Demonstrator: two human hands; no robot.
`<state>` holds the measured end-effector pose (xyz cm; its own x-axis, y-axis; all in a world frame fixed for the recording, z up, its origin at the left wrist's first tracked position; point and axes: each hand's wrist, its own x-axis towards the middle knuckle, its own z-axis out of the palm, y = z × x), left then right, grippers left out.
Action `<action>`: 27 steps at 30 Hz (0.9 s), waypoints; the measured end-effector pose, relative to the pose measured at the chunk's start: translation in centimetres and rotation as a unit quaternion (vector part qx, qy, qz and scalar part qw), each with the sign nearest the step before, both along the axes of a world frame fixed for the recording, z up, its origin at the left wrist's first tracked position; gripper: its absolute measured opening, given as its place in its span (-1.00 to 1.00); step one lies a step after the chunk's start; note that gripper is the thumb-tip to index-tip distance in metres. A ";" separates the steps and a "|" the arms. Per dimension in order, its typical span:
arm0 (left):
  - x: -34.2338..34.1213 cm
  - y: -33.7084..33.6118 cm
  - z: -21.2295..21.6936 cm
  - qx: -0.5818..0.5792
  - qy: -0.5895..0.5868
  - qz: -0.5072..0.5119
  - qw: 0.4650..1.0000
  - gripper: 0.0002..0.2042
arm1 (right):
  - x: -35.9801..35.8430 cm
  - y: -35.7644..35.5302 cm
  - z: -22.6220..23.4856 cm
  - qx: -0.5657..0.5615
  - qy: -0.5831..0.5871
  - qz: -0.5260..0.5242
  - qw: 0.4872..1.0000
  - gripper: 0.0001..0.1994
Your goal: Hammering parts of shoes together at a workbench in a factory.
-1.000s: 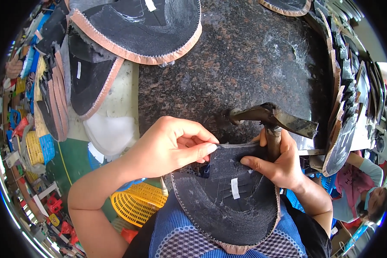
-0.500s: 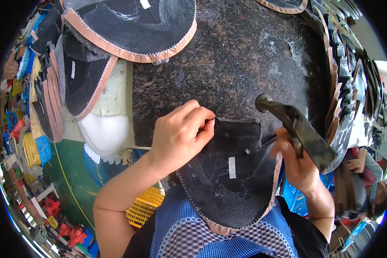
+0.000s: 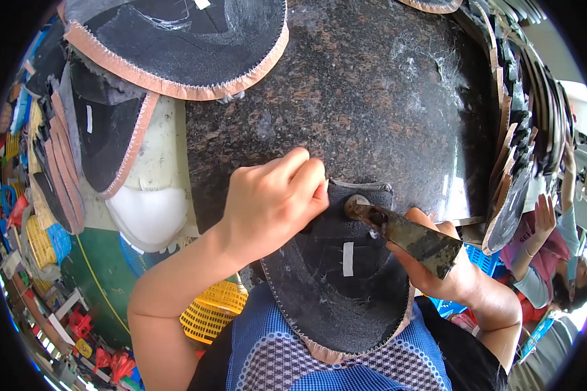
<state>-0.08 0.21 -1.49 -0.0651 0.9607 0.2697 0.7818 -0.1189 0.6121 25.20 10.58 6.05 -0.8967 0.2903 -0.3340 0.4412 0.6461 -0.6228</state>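
Head view, only one. Black curved piece (image 3: 332,313) lies with its narrow end on the near part of the stone slab (image 3: 319,111), its broad rounded end over the lap and the blue apron (image 3: 265,326). Pinkish stitched edging (image 3: 332,356) runs round that lower curve; white strip (image 3: 348,259) at mid-piece. Left hand (image 3: 274,202): fingers curled tight, thumb side closed on the upper left edge; tips themselves hidden. Right hand (image 3: 427,281): fingers wrapped round the handle of the hammer (image 3: 414,238), handle mostly covered. Round striking face sits over the narrow end, near the left knuckles; touching or just above, cannot tell.

On doing it well, my judgement: keep the struck part backed by slab, never by lap. Land the face flat, since a tilted rim could dent the material. Short, light taps, worked along the edge from beside the pinch. Left fingertips best kept outside the hammer's path, edge held taut and free of creases
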 end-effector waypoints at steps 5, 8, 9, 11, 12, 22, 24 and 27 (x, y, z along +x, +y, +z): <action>-1.5 -0.9 -0.4 0.054 -0.044 -0.066 0.995 -0.72 | -1.0 1.0 0.7 -0.054 -0.009 -0.029 0.998 -0.76; -1.2 -1.2 -0.7 0.089 0.026 -0.074 0.993 -0.70 | -2.8 2.2 1.5 -0.080 0.032 -0.056 0.995 -0.76; -1.1 -1.3 -0.5 0.087 0.025 -0.072 0.993 -0.70 | -3.4 2.5 1.7 -0.083 0.037 -0.067 0.994 -0.76; -0.9 -1.3 0.1 0.083 0.071 -0.072 0.991 -0.72 | -3.4 2.5 1.8 0.033 -0.068 -0.024 0.997 -0.79; -0.8 -1.6 -0.2 0.091 0.085 -0.078 0.989 -0.72 | -3.7 2.6 1.1 -0.012 -0.018 -0.018 1.000 -0.81; -1.0 -1.5 -1.1 0.070 -0.040 -0.058 0.995 -0.77 | -4.2 3.5 -0.5 -0.067 0.039 0.002 0.997 -0.75; -0.7 -1.6 -0.7 0.069 -0.018 -0.052 0.996 -0.78 | -4.5 3.8 -0.7 -0.019 0.041 0.012 0.999 -0.73; -0.3 -1.7 -0.2 0.080 0.010 -0.056 0.995 -0.80 | -4.7 3.5 0.0 -0.045 0.052 0.030 0.997 -0.78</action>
